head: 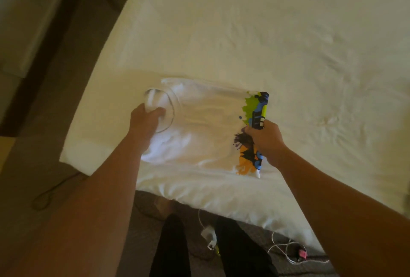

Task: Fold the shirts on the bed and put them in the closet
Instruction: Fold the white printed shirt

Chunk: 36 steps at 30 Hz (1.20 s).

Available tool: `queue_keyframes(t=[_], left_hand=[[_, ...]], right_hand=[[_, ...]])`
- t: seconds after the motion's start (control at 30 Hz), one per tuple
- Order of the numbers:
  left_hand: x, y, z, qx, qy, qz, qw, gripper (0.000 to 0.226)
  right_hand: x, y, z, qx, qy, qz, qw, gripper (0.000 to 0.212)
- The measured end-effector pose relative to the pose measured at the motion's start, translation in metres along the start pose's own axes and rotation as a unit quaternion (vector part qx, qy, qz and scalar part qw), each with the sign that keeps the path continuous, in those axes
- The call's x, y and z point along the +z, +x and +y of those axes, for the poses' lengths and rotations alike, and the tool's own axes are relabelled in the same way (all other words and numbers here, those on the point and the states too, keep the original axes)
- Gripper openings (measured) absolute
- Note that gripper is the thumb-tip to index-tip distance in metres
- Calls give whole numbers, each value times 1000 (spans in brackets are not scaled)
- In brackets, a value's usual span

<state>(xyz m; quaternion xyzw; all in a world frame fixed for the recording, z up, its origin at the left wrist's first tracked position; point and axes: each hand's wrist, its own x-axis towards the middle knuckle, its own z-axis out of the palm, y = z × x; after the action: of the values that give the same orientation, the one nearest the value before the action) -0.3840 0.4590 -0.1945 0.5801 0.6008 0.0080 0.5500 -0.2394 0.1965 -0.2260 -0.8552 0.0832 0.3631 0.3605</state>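
White shirt edges hidden under both hands' grip.

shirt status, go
Left hand grips collar, right hand grips printed edge. Shirt part-folded on bed. Nothing in the way.

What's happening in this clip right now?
A person stands at the edge of a bed with a white T-shirt lying on it, already partly folded. The left hand grips the shirt at the collar end, and the right hand holds the opposite edge, by the colourful print. The shirt is still on the bed. No closet is in view.
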Motion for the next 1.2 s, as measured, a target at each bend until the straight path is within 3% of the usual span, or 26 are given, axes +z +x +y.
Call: queue_keyframes(t=[0.2,0.53,0.83,1.07,1.2], left_hand=[[-31,-48,25,56,25,-11,998,25],[-179,-115,52,30,-93,86,992,41],[-392,-162,34,10,-173,174,969,46],[-531,-211,-7,-19,-270,246,931,55],[-588,-235,-43,-25,-317,278,907,33]], right_hand=[[-6,-34,-54,-120,-89,-48,988,18],[41,-130,-190,-260,-179,-65,947,16],[184,-280,-297,-371,-204,-108,899,15],[287,-405,-361,-457,-249,-173,836,11],[343,-461,-378,-500,-251,-211,802,6]])
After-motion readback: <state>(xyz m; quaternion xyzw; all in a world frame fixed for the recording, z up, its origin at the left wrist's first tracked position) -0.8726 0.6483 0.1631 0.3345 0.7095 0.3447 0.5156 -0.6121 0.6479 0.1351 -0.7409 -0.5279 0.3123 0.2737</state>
